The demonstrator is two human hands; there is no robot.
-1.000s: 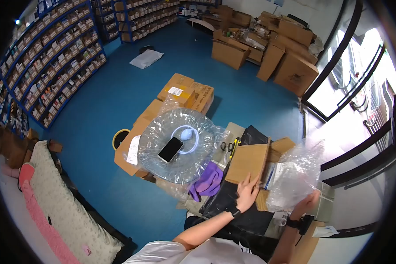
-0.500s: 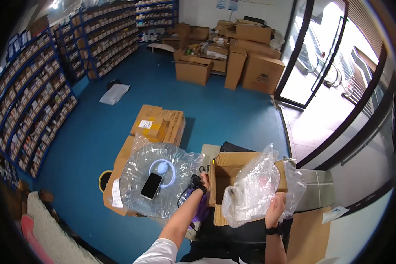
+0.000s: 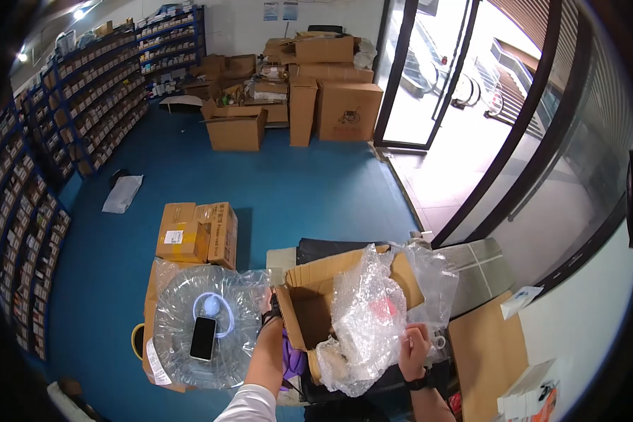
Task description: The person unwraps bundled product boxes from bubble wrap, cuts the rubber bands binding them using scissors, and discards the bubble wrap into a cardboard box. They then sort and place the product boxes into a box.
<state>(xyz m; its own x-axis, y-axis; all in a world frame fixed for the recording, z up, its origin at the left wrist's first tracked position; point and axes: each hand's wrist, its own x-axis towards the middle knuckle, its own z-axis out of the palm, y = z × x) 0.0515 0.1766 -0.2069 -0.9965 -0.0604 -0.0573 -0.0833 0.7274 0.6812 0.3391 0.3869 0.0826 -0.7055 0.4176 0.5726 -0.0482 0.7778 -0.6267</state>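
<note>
An open cardboard box stands in front of me, with bubble wrap bulging out over its right part and something red showing through. My right hand is closed on the wrap's right edge. My left hand is at the box's left side, its fingers largely hidden by the wrist strap and the box. Left of it, a round inflated ring in clear plastic bears a black-screened phone and a pale blue loop with a bulb. Purple cloth lies below my left forearm.
Taped cartons stand behind the ring. Shelves of small boxes line the left wall. Larger cartons are stacked at the back, beside an open glass door. A white bag lies on the blue floor.
The view has swung up and to the right. The box flaps, pressed down earlier, now stand open. My left hand has moved from the flap to the box's left side; the wrap rises from the box.
</note>
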